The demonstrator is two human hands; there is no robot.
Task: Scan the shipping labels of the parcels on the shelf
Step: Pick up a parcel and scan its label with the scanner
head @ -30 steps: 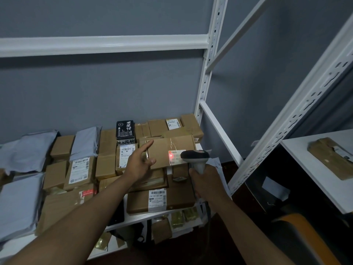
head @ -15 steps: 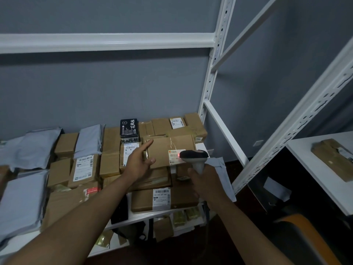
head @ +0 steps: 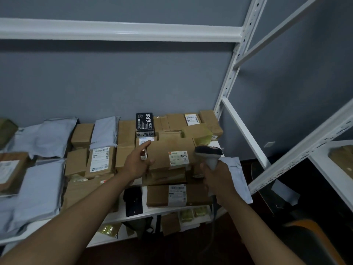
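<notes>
Nearest, the right hand stays wrapped around the grip of the barcode scanner, whose dark head points left toward the brown parcel on top of the stack. Half a second ago a red glow sat on that parcel's shipping label; now the label shows no red light and its barcode reads plain white. The left hand has changed too: earlier its thumb and fingers clasped the parcel's left edge, and now the fingers are spread and loose, the forefinger stretched up toward a small labelled box behind, the hand just at the parcel's edge without clasping it. The parcel itself lies flatter on the pile than before, label facing up.

Below it, at the shelf's front edge, a flat brown parcel with a long white label lies unmoved. To the left sit grey mailer bags and more cardboard boxes, one with a large white label. Farther back, a black printed box stands against the grey wall beside the white upright of the rack.
</notes>
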